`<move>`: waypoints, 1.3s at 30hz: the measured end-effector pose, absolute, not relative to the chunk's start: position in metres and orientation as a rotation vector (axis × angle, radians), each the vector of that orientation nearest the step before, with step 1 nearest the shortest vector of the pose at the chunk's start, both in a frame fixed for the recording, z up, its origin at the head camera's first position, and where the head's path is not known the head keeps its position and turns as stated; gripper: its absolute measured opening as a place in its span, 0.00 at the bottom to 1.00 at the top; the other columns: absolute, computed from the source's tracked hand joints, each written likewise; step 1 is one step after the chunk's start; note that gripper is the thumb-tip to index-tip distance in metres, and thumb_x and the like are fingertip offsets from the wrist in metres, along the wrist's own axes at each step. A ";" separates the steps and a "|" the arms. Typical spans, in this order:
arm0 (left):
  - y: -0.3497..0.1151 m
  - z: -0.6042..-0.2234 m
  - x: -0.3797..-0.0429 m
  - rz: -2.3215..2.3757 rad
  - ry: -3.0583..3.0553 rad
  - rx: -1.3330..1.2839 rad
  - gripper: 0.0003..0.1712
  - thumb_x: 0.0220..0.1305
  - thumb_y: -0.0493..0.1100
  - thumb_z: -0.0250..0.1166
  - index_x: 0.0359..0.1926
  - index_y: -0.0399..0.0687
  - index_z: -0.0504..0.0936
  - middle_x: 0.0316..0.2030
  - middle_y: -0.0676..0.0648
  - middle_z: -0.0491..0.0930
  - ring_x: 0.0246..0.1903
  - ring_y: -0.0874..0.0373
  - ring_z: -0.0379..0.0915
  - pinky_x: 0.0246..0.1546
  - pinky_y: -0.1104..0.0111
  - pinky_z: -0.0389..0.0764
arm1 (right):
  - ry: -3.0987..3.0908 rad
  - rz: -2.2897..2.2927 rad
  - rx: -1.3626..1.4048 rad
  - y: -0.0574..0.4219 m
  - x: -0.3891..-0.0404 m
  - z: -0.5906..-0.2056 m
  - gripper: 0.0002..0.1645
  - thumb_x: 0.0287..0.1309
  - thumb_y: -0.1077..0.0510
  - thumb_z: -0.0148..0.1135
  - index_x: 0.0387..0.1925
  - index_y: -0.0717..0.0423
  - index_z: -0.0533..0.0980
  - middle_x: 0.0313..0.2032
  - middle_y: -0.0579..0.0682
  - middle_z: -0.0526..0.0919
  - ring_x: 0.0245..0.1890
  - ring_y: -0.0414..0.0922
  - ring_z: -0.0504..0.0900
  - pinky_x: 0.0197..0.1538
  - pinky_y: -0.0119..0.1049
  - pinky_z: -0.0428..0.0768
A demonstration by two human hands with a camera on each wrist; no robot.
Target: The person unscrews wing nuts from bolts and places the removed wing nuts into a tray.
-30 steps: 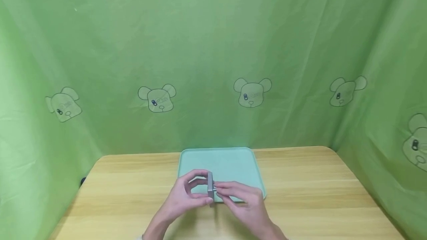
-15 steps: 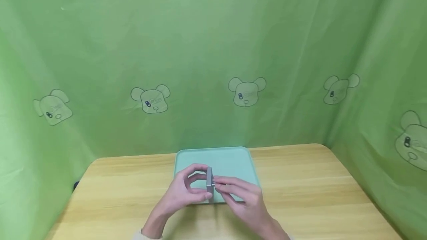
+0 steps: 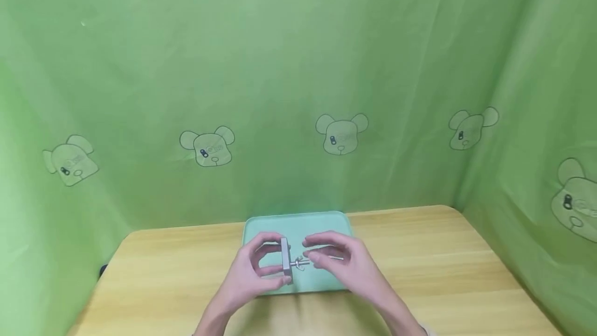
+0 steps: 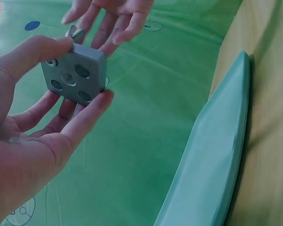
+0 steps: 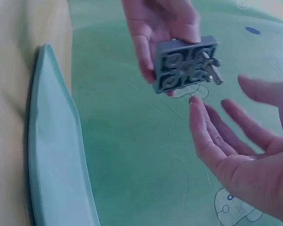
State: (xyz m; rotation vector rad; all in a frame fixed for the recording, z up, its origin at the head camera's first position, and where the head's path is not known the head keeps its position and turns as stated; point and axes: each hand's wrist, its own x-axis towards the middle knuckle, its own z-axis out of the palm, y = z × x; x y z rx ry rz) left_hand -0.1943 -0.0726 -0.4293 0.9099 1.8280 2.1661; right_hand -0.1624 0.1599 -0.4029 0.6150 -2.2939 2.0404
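My left hand (image 3: 247,271) grips a grey square block (image 3: 286,257) by its edges, thumb on one side and fingers on the other. One face of the block (image 4: 74,71) is flat with several round holes, the middle one threaded. Its other face, in the right wrist view, is ribbed. Out of that side sticks a threaded bolt (image 5: 216,75) carrying a wing nut (image 3: 300,263), pointing toward my right hand (image 3: 347,263). That hand holds nothing; its fingers are spread and loosely bent close to the bolt's free end.
Beneath and behind the hands, a mint green tray (image 3: 322,284) lies on the wooden table (image 3: 186,258). A green curtain (image 3: 280,66) printed with bear heads surrounds the back and sides.
My right fingers have let go of the bolt and spread apart, leaving the wing nut in plain sight. My left hand has shifted slightly left with the block.
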 end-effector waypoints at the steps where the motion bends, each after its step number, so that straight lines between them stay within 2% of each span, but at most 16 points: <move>1: -0.073 -0.429 -0.193 2.160 1.859 0.913 0.36 0.43 0.26 0.73 0.55 0.37 0.69 0.55 0.35 0.66 0.57 0.42 0.68 0.50 0.54 0.81 | -2.301 2.103 0.562 0.159 -0.163 -0.402 0.20 0.58 0.56 0.64 0.52 0.56 0.76 0.48 0.55 0.81 0.45 0.52 0.83 0.46 0.43 0.85; 5: -0.076 -0.429 -0.189 2.143 1.963 0.919 0.37 0.42 0.27 0.74 0.55 0.39 0.69 0.55 0.37 0.68 0.56 0.43 0.68 0.50 0.56 0.81 | -2.340 2.272 0.490 0.154 -0.164 -0.401 0.19 0.60 0.54 0.62 0.50 0.59 0.76 0.43 0.59 0.83 0.40 0.56 0.84 0.40 0.48 0.86; 10: -0.078 -0.430 -0.187 2.127 2.028 0.921 0.37 0.42 0.26 0.74 0.55 0.42 0.70 0.55 0.41 0.68 0.57 0.45 0.67 0.51 0.58 0.81 | -2.374 2.393 0.460 0.150 -0.166 -0.405 0.20 0.61 0.53 0.62 0.48 0.63 0.76 0.41 0.60 0.84 0.38 0.57 0.84 0.40 0.52 0.86; 15: -0.079 -0.428 -0.191 2.134 2.013 0.962 0.37 0.42 0.24 0.72 0.56 0.41 0.71 0.55 0.40 0.67 0.59 0.46 0.66 0.53 0.58 0.80 | -2.374 2.387 0.434 0.148 -0.173 -0.406 0.18 0.57 0.55 0.65 0.44 0.64 0.78 0.37 0.61 0.85 0.36 0.57 0.85 0.39 0.55 0.85; 19: -0.080 -0.425 -0.194 2.142 2.016 0.971 0.36 0.42 0.23 0.72 0.55 0.39 0.71 0.54 0.41 0.67 0.59 0.46 0.66 0.53 0.58 0.79 | -2.390 2.384 0.465 0.145 -0.178 -0.405 0.20 0.55 0.55 0.68 0.44 0.66 0.78 0.35 0.61 0.85 0.35 0.57 0.85 0.37 0.52 0.86; 31: -0.074 -0.428 -0.194 2.079 2.027 0.979 0.37 0.42 0.25 0.73 0.56 0.42 0.72 0.53 0.43 0.68 0.58 0.47 0.67 0.52 0.59 0.80 | -2.420 2.359 0.455 0.148 -0.175 -0.406 0.18 0.51 0.60 0.69 0.41 0.68 0.78 0.33 0.63 0.84 0.34 0.56 0.85 0.36 0.50 0.87; 36: -0.074 -0.425 -0.189 2.065 2.017 0.936 0.37 0.41 0.23 0.72 0.56 0.36 0.70 0.53 0.39 0.68 0.57 0.42 0.67 0.51 0.58 0.80 | -2.448 2.286 0.432 0.146 -0.172 -0.411 0.17 0.49 0.60 0.71 0.40 0.67 0.79 0.33 0.60 0.84 0.34 0.57 0.84 0.34 0.48 0.87; 39: -0.075 -0.431 -0.190 2.067 2.002 0.911 0.37 0.41 0.24 0.72 0.56 0.36 0.70 0.53 0.39 0.69 0.56 0.42 0.68 0.50 0.58 0.81 | -2.437 2.222 0.437 0.145 -0.169 -0.413 0.16 0.49 0.59 0.71 0.39 0.64 0.80 0.34 0.58 0.85 0.34 0.56 0.85 0.35 0.47 0.87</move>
